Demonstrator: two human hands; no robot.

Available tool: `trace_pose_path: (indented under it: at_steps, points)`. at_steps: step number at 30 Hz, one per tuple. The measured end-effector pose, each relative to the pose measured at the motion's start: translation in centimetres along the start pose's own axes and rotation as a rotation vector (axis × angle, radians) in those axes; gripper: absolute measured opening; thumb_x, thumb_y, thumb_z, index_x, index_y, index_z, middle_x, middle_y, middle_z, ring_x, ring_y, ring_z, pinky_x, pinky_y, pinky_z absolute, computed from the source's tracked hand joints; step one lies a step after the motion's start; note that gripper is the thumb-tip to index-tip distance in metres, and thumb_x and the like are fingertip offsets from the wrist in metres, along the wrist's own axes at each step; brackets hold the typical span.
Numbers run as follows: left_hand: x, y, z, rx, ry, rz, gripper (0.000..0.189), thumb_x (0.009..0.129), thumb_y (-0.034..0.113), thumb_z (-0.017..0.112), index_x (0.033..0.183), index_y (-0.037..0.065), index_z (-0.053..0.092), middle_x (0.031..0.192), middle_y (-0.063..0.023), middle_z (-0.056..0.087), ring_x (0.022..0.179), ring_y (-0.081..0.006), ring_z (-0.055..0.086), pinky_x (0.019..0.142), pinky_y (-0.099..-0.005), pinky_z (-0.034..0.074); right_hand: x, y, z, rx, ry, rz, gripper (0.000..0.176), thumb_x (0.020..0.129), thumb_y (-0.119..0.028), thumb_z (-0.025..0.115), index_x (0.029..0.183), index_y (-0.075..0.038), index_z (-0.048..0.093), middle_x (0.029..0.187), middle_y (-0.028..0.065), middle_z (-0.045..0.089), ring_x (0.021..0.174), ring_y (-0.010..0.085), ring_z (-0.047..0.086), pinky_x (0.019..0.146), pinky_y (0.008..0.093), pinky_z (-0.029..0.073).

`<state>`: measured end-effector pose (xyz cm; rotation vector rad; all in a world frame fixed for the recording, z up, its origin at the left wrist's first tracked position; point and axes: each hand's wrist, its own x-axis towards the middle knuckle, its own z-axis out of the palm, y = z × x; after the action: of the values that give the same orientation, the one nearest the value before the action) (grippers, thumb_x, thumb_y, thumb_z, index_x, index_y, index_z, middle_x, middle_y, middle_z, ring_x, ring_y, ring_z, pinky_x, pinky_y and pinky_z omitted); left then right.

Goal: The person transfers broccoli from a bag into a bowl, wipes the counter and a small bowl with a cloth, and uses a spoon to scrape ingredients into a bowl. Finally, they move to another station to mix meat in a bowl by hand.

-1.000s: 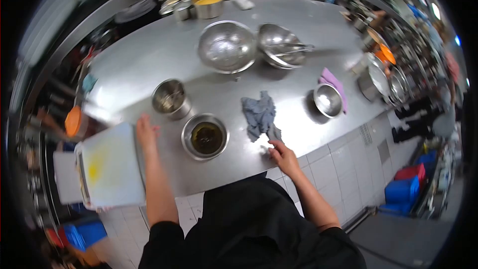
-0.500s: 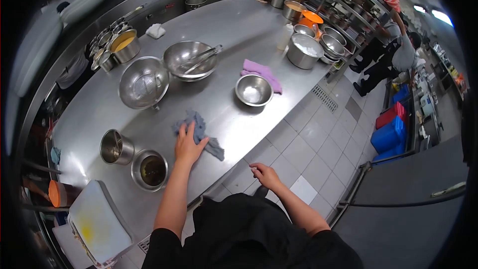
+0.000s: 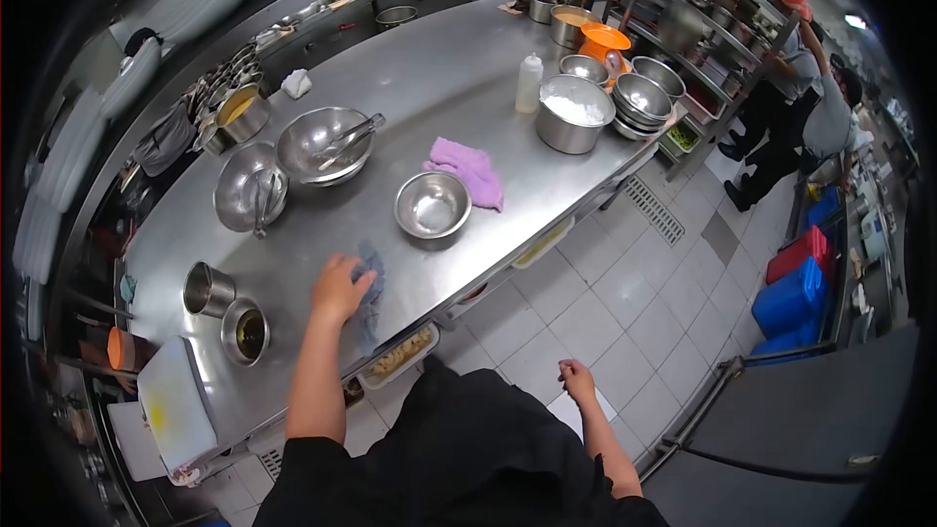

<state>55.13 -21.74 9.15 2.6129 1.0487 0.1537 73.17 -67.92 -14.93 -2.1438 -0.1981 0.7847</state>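
Observation:
My left hand point(image 3: 339, 291) lies over a blue-grey cloth point(image 3: 369, 317) on the steel table, its fingers partly hidden as they press on the cloth's near side. The cloth is rumpled, with one end toward the table's front edge. Out over the floor hangs my right hand point(image 3: 578, 380), its fingers curled in and no object showing in them. Beyond the cloth stands a small steel bowl point(image 3: 432, 205), beside a folded purple towel point(image 3: 468, 172). To the left of my left hand are a bowl of dark liquid point(image 3: 244, 330) and a steel pot point(image 3: 208, 290).
Large mixing bowls point(image 3: 322, 144) with tongs stand farther back. A pot of white contents point(image 3: 574, 115), a squeeze bottle point(image 3: 528, 85) and stacked bowls point(image 3: 642, 102) line the table's far right. A stained cutting board point(image 3: 176, 402) is at left. Two people stand beyond the shelves.
The view has shifted, and the table's items appear farther left. My left hand stays on the cloth, which now looks narrower beside it. My right hand hangs farther from the table.

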Motion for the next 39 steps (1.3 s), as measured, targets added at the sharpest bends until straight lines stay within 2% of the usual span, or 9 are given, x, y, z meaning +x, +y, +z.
trace_pose_path:
  at_steps: [2,6,10,12,15,19,26,33,39]
  points:
    - [0.4,2.7,-0.6,-0.054,0.226,0.032,0.036,0.084,0.035,0.068,0.110,0.010,0.066,0.114,-0.0119,0.062,0.102,-0.0305,0.061,0.086,-0.0392,0.049,2.3,-0.5,-2.1,0.051,0.050,-0.008,0.027,0.092,-0.027,0.055,0.108,-0.007,0.066,0.073,0.0070,0.067,0.053,0.0119,0.057,0.048,0.0283,0.047]
    - [1.9,8.8,0.9,-0.832,-0.187,0.002,0.029,0.093,0.031,0.060,0.084,0.003,0.066,0.066,-0.0033,0.061,0.060,-0.0096,0.056,0.057,-0.0255,0.047,6.6,-3.0,-6.4,0.081,0.102,-0.012,0.028,0.092,-0.029,0.056,0.108,-0.009,0.065,0.075,0.0063,0.067,0.056,0.0122,0.059,0.049,0.0283,0.048]
    - [5.4,15.0,7.1,-1.050,-0.526,0.005,0.032,0.096,0.029,0.057,0.079,0.001,0.062,0.067,-0.0040,0.062,0.060,-0.0085,0.057,0.056,-0.0238,0.046,10.1,-2.3,-9.7,-0.039,0.066,-0.024,0.028,0.090,-0.030,0.057,0.107,-0.008,0.065,0.074,0.0068,0.067,0.057,0.0136,0.060,0.050,0.0283,0.049]
    - [8.0,18.5,11.1,-1.008,-0.525,0.202,0.015,0.088,0.011,0.056,0.098,0.002,0.063,0.089,-0.0071,0.065,0.073,-0.0130,0.061,0.066,-0.0266,0.049,12.0,1.4,-10.6,-0.174,0.079,-0.031,0.029,0.089,-0.030,0.057,0.106,-0.008,0.065,0.073,0.0073,0.067,0.057,0.0144,0.061,0.051,0.0292,0.049]
    - [12.2,24.4,13.5,-0.812,-0.635,0.403,0.039,0.077,-0.001,0.049,0.113,0.006,0.061,0.107,-0.0072,0.063,0.088,-0.0167,0.062,0.077,-0.0286,0.050,11.1,3.6,-12.9,-0.165,0.056,0.252,0.028,0.088,-0.029,0.057,0.103,-0.007,0.066,0.075,0.0080,0.068,0.060,0.0154,0.063,0.059,0.0325,0.053]
    - [16.8,31.0,17.2,-0.811,-0.899,0.429,0.034,0.081,0.002,0.051,0.113,0.006,0.062,0.093,-0.0059,0.064,0.083,-0.0128,0.061,0.075,-0.0264,0.049,9.7,10.3,-16.0,-0.247,-0.134,0.465,0.028,0.088,-0.029,0.053,0.097,-0.004,0.064,0.083,0.0136,0.068,0.062,0.0221,0.065,0.051,0.0368,0.054]
    - [21.2,37.3,27.3,-0.667,-1.134,0.502,0.028,0.089,0.021,0.060,0.112,0.006,0.064,0.092,-0.0073,0.066,0.086,-0.0173,0.062,0.080,-0.0307,0.049,11.1,8.2,-20.9,0.199,0.116,0.815,0.022,0.088,-0.024,0.055,0.100,-0.006,0.061,0.081,0.0102,0.066,0.060,0.0192,0.063,0.051,0.0365,0.053]
    - [25.6,43.4,34.5,-0.705,-1.195,0.324,0.027,0.092,0.021,0.060,0.113,0.004,0.062,0.097,-0.0043,0.066,0.089,-0.0107,0.060,0.079,-0.0249,0.047,25.4,12.5,-28.5,0.258,0.004,0.741,0.028,0.087,-0.027,0.057,0.104,-0.006,0.063,0.082,0.0097,0.067,0.062,0.0196,0.064,0.053,0.0360,0.055]
    - [26.9,43.5,45.5,-0.357,-0.891,0.147,0.037,0.086,0.037,0.062,0.111,0.010,0.066,0.102,-0.0143,0.068,0.097,-0.0296,0.064,0.085,-0.0391,0.049,39.1,12.3,-43.0,0.072,-0.071,0.521,0.029,0.088,-0.030,0.056,0.103,-0.007,0.065,0.082,0.0099,0.068,0.063,0.0214,0.065,0.053,0.0373,0.055]
